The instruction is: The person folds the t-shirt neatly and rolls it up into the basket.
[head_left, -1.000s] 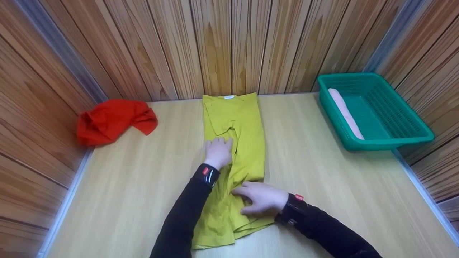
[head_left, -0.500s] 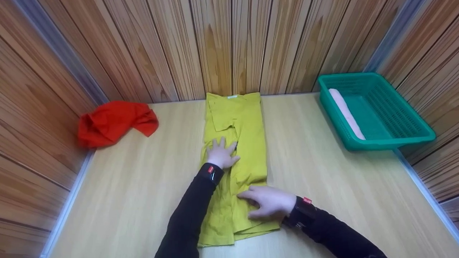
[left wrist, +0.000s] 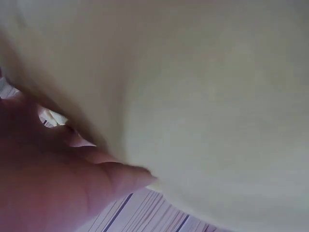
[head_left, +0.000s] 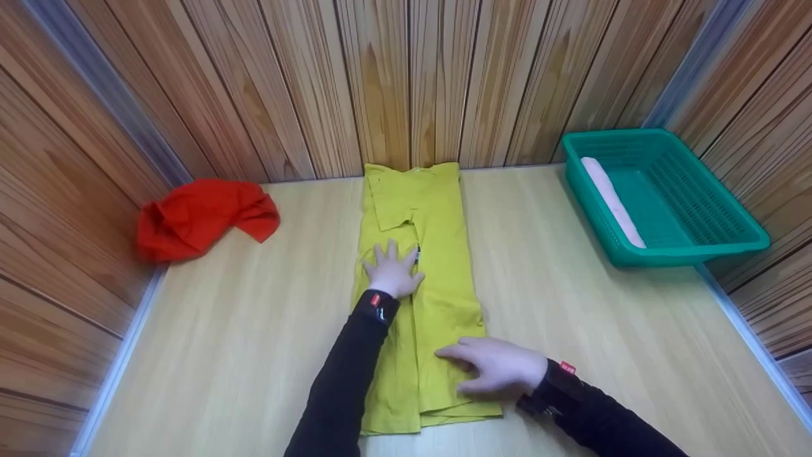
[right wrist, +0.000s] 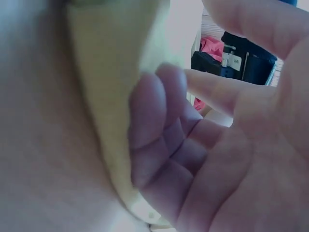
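Observation:
A mustard-yellow shirt (head_left: pixel 444 273) lies on the table in a long narrow strip, its short sleeve folded over near the far end. My left hand (head_left: pixel 391 271) rests on its middle with the fingers spread. Lower down, near the right edge, my right hand (head_left: pixel 498 363) touches the fabric with loosely bent fingers and grips none of it. Pale, blurred cloth fills most of the left wrist view, beside the thumb (left wrist: pixel 111 181). In the right wrist view, the palm (right wrist: pixel 241 159) faces the camera beside the yellow fabric.
A crumpled red cloth (head_left: pixel 206 219) lies at the back left against the wall. At the back right stands a green plastic basket (head_left: pixel 691 255) holding a pale pink roll of cloth (head_left: pixel 612 202) along its left side. Wood-panelled walls (head_left: pixel 387 82) enclose the table.
My right hand has slid right and toward me along the shirt, whose lower part now lies straighter and smoother. My left hand's fingers have spread out at nearly the same spot.

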Action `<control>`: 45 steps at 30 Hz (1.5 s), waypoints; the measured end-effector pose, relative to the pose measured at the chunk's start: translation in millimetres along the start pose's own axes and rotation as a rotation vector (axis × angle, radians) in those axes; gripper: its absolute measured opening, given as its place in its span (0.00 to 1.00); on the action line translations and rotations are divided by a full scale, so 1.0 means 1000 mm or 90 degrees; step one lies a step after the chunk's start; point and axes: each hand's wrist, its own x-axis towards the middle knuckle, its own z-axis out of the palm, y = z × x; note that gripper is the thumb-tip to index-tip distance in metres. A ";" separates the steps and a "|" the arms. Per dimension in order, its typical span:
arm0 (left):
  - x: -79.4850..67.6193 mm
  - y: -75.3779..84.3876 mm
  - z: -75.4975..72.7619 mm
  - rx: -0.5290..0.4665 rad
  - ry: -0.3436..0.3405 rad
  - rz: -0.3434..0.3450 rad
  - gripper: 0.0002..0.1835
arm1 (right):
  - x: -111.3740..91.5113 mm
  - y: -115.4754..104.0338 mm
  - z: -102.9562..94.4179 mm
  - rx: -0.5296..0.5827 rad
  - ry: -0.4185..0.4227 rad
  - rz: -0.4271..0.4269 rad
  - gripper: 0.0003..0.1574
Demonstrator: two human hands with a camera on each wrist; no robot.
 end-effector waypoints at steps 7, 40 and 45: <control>-0.011 -0.010 -0.005 -0.077 -0.040 0.050 0.39 | -0.010 -0.009 0.010 -0.097 0.044 -0.017 0.44; -0.213 -0.004 0.045 0.199 0.051 0.357 0.38 | -0.021 -0.021 0.037 -0.244 0.230 -0.116 0.11; -0.216 -0.002 0.050 0.209 0.085 0.373 0.24 | -0.017 -0.031 0.041 -0.240 0.217 -0.120 0.18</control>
